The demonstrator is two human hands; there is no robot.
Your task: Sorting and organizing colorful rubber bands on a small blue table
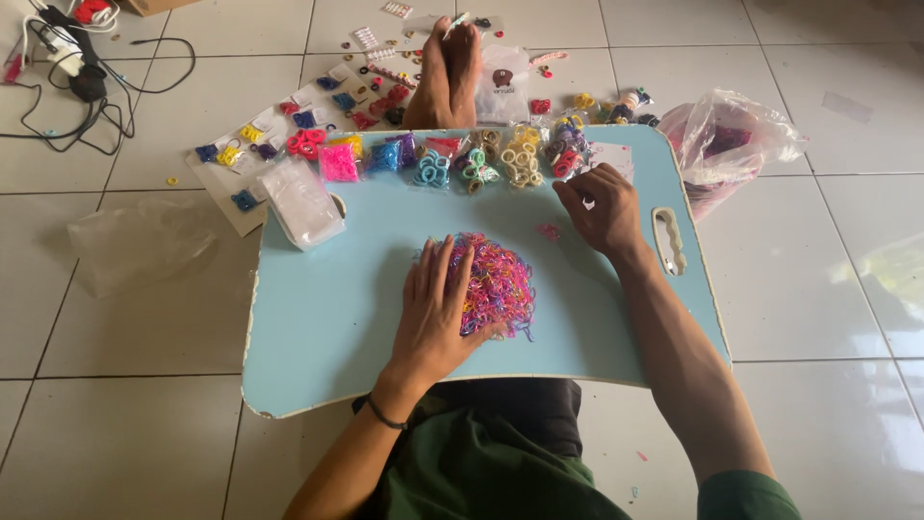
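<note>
A light blue lap table with rounded corners and a cut-out handle slot [327,318] fills the middle of the white tiled floor [144,433], and everything else is placed from it. Its near left quarter is bare, as is the strip along its near edge; the far edge is crowded. Off its right far corner sits a crumpled clear plastic bag holding pink and dark items [731,144]. On its left far corner, overhanging the edge slightly, lies a stack of small clear plastic pouches [301,200]. At the table's centre is a heap of tiny pink, orange and purple rubber bands [493,279]. The left hand [435,313] lies flat and open on the heap's left side, fingers spread, gripping nothing. The right hand [602,207] rests near the right far part of the table, fingers curled down onto the surface beside the handle slot; whether it pinches anything cannot be told. A row of small packets of coloured hair ties [462,159] lines the far edge.
</note>
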